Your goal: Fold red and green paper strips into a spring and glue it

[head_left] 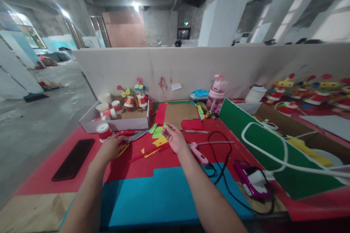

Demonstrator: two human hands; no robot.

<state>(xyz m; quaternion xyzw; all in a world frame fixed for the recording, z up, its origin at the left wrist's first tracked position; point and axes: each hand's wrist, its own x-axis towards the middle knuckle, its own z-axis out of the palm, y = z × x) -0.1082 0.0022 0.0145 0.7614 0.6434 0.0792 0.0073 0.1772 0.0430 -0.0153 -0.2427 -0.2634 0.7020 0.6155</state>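
My left hand (114, 146) is low over the red table, its fingers curled at the red handles of a pair of scissors (136, 136). The blades point right. A red and white paper cup (104, 132) stands just behind that hand. My right hand (174, 139) is raised over the middle of the table, thumb and fingers pinched on a small yellow-green paper piece (164, 126). Under and beside it lie green paper scraps (157, 132) and yellow paper scraps (160, 141). A pink glue gun (199, 154) rests to the right of my right wrist.
A box (117, 125) at the left holds paper cups and two cup figures (140, 98). A dark phone (73, 160) lies left. Blue sheets (147, 196) cover the front. At the right are a purple power strip (251, 182), cables and a green-sided box (262, 145).
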